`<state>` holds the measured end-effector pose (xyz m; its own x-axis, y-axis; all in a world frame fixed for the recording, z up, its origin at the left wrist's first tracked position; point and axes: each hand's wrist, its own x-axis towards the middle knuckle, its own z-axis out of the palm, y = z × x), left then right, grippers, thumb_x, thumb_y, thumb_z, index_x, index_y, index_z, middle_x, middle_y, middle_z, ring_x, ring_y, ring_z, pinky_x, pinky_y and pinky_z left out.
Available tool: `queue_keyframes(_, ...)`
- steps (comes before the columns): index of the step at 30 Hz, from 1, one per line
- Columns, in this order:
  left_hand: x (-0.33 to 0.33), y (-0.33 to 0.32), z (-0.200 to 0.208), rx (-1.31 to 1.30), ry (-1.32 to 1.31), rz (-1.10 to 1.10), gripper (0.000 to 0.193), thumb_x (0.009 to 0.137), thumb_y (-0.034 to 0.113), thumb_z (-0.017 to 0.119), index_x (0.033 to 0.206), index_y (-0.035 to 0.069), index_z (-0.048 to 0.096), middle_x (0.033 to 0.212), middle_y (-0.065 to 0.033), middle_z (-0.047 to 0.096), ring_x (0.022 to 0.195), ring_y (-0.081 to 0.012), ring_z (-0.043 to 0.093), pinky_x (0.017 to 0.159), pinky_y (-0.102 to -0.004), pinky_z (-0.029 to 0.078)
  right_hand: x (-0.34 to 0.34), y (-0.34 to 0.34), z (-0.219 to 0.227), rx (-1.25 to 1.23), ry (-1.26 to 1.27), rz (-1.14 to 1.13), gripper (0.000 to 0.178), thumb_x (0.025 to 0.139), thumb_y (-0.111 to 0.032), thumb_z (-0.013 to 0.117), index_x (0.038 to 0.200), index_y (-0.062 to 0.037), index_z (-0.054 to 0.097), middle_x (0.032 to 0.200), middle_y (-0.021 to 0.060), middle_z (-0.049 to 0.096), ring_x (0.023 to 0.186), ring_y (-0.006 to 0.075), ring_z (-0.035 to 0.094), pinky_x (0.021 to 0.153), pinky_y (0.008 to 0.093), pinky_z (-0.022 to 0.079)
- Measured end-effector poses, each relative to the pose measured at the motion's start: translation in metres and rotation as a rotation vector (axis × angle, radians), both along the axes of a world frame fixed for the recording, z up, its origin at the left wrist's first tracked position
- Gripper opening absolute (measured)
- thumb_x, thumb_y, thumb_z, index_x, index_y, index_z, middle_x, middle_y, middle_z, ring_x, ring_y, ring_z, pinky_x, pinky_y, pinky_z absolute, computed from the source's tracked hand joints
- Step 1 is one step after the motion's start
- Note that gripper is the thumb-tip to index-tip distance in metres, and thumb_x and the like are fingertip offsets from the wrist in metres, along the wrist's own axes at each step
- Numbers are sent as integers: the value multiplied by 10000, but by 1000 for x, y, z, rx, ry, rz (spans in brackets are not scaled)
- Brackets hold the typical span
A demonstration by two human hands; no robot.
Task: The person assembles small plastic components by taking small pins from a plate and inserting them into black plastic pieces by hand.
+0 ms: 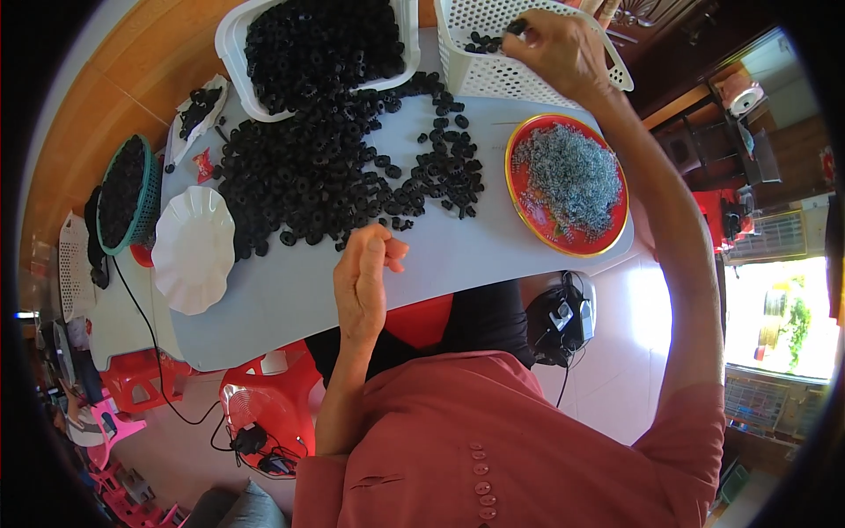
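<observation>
This worker's got on a loose, dusty-red shirt (563, 440) with 1 row of round, glossy buttons (482, 487) in nearly the same shade. The 2 sleeves (691, 409) stop short, leaving the forearms (352, 387), left hand (361, 282) and right hand (559, 53) bare. A short dark line (376, 481) may be a pocket slit or merely a crease. The trousers (489, 321) are black.

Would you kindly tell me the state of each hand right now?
Left hand: loosely curled; whether it holds anything cannot be told.
Right hand: closed on a black piece over the white basket.
</observation>
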<state>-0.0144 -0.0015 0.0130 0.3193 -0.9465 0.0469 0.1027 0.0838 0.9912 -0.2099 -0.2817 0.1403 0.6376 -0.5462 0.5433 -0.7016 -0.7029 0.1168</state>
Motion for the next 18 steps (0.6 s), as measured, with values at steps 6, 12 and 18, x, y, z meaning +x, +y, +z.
queue_keyframes(6,-1,5,-11,-20,-52,13,206,992,188,486,1047,5,564,859,-81,625,706,-106,525,636,-236,438,48,11,-28,31,-39,113,451,822,-431,707,1093,-72,676,1001,94,703,718,207,688,675,347,566)
queue_keyframes(12,1,6,-8,-14,-60,-14,180,984,137,478,1052,-12,552,862,-83,622,761,-114,559,675,-246,457,127,50,-100,472,-199,403,234,817,-134,664,1031,-41,656,912,138,669,740,269,657,715,356,542)
queue_keyframes(18,1,5,-5,3,-62,-13,183,981,131,477,1065,-10,556,869,-86,627,786,-120,575,695,-257,477,118,64,-104,617,-129,374,268,809,-141,664,1071,-81,653,803,135,683,706,293,664,681,376,533)
